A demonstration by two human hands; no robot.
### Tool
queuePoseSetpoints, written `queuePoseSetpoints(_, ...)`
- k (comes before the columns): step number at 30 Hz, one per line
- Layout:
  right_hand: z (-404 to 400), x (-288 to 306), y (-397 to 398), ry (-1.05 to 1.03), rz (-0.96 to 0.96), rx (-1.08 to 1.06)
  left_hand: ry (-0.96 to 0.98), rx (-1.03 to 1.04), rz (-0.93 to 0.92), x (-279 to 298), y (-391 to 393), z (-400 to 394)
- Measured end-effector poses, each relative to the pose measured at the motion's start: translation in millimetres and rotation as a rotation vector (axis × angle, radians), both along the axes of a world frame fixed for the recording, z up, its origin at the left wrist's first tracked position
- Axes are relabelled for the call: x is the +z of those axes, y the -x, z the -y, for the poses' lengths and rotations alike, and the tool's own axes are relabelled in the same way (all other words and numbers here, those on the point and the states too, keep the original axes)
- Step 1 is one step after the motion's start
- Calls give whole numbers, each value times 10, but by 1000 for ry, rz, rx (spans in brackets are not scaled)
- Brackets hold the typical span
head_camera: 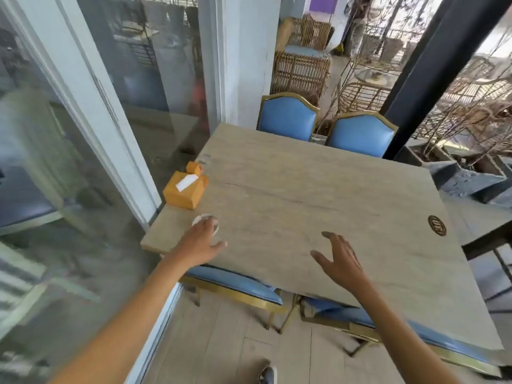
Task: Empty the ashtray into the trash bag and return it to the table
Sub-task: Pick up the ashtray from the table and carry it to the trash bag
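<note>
Fingers (214, 225) of left hand (203, 239) draped over ashtray (200, 219) near table (318, 189) left edge, grip unclear; right hand (339, 259) spread, empty. Likely pickup or set-down; next needs firm closing.

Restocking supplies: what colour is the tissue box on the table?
Orange tissue box, white tissue showing; seen in the head view.

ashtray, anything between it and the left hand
Nothing visible. The left hand is already over the ashtray near the table edge, fingers covering part of it. The tissue box sits just beyond, not in the way. Blur hides whether the fingers touch it.
</note>
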State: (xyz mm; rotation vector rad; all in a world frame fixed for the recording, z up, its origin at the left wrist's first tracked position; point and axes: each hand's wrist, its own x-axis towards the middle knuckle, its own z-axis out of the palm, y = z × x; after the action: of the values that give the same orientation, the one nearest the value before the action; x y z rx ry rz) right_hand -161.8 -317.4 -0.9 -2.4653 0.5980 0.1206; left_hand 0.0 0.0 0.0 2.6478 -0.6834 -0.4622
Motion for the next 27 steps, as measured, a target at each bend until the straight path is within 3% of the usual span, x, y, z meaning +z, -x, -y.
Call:
queuePoseSetpoints(11, 51, -352, -435, -115, -104, 77, -143, 144, -132, -448, -136, 80)
queuePoseSetpoints(22, 26, -468, -957, -115, -159, -27, -143, 298, -200, -1132, -1280, 67)
queuePoseSetpoints(27, -38, -471, -1120, -108, -192, -136, -179, 256, -255, -1292, -1697, 146)
